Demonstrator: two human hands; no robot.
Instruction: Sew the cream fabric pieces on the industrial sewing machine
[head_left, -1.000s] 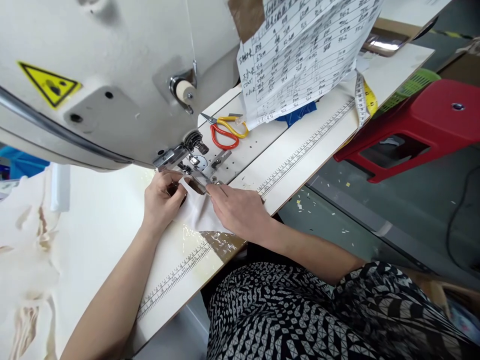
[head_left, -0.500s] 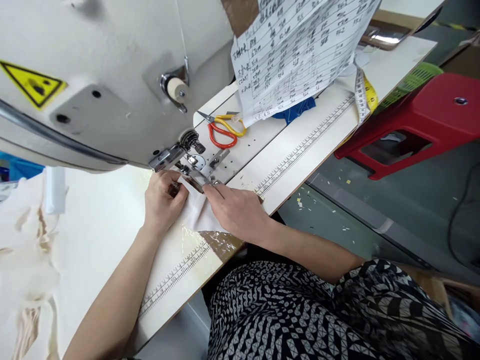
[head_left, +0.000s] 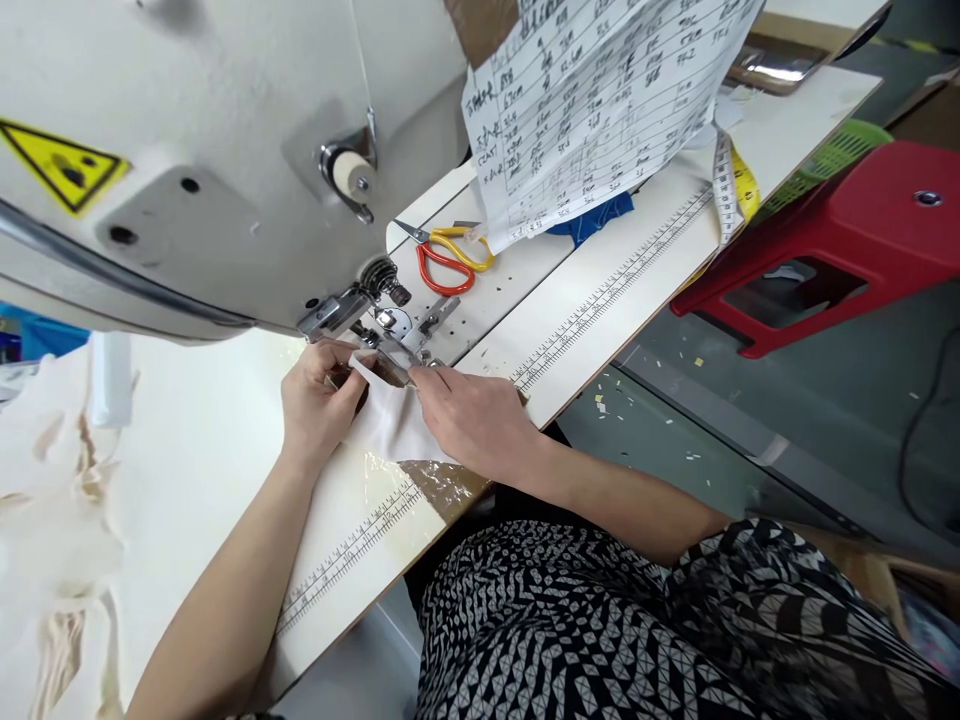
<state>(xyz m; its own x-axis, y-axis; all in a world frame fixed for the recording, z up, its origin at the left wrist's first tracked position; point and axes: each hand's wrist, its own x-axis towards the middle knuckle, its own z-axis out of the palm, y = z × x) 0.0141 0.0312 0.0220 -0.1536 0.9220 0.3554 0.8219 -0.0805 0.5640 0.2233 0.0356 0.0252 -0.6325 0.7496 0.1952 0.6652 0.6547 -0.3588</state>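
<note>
A small piece of white fabric (head_left: 382, 420) lies at the front of the sewing machine (head_left: 247, 130), stretched between my two hands. My left hand (head_left: 319, 395) pinches its left corner between thumb and fingers, close by the presser foot area (head_left: 386, 345). My right hand (head_left: 472, 415) is closed on the fabric's right edge, fingertips beside the metal guide (head_left: 401, 350). The lower part of the fabric hangs over brown tape (head_left: 446, 490) on the table edge. The needle itself cannot be made out.
Scissors (head_left: 446, 275) with red and yellow handles lie behind the needle area. A handwritten sheet (head_left: 600, 120) hangs over blue cloth (head_left: 592, 220). A tape measure (head_left: 727, 190) drapes at the table edge, near a red stool (head_left: 840, 240). Cream fabric (head_left: 52, 510) is piled at left.
My left hand has shifted slightly left and down, drawing the fabric's corner away from the presser foot. My right hand has barely moved.
</note>
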